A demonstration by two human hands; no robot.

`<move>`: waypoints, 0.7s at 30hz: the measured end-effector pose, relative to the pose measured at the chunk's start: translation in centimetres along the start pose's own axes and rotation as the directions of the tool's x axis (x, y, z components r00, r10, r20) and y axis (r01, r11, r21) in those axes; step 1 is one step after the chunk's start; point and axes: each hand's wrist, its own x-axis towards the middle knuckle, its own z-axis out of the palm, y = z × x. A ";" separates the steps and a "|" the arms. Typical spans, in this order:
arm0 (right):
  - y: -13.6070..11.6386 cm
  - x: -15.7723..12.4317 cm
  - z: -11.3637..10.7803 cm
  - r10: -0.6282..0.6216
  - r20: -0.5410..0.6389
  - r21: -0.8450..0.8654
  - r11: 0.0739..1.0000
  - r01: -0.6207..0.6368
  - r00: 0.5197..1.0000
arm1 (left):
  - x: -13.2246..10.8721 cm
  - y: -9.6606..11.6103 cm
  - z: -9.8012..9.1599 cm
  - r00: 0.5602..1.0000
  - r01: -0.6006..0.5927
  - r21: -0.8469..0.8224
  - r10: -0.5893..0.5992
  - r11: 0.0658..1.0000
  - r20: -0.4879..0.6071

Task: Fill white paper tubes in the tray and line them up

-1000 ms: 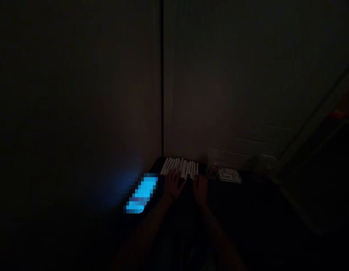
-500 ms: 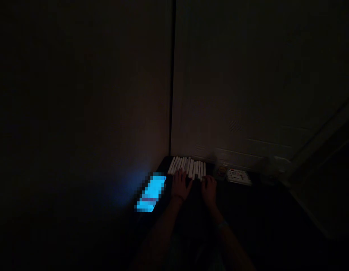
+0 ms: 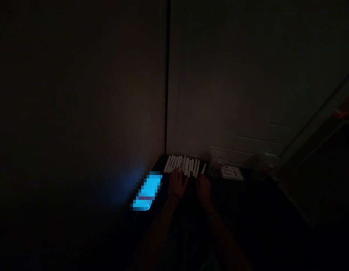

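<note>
In very dim light, a row of several white marker-like sticks point(image 3: 186, 165) lies side by side on a dark tabletop. My left hand point(image 3: 177, 183) rests at the near ends of the row, its fingers spread and touching the sticks. To the right, my right hand point(image 3: 203, 187) has its fingers closed round the near end of a single white marker-like stick point(image 3: 203, 168), which stands apart from the row and points away from me. Darkness hides any print on the sticks and some of my fingertips.
A lit phone point(image 3: 147, 192), its screen blurred, lies left of my hands. Right of the row are a clear plastic container point(image 3: 216, 168) and a white tray with small items point(image 3: 232, 172). Walls point(image 3: 202, 94) meet in a corner behind the tabletop.
My right hand has closed on the rightmost stick and drawn it away from the row, leaving a gap. My left hand stays at the row. The view has shifted slightly.
</note>
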 end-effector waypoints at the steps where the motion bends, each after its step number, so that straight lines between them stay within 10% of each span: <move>1: -0.1 0.1 -0.1 0.000 0.019 -0.005 1.000 0.001 1.000 | 0.0 0.1 -0.1 1.000 0.000 0.007 0.000 1.000 0.000; 15: 4.9 -5.6 -5.7 -0.143 0.228 0.019 0.990 0.143 0.963 | 0.2 1.3 -1.7 0.984 -0.126 -0.050 0.131 0.991 0.123; 21: 9.6 -7.9 -8.7 -0.235 0.236 0.086 0.972 0.220 0.943 | 0.3 6.3 -2.3 0.951 -0.251 -0.158 0.273 0.955 0.142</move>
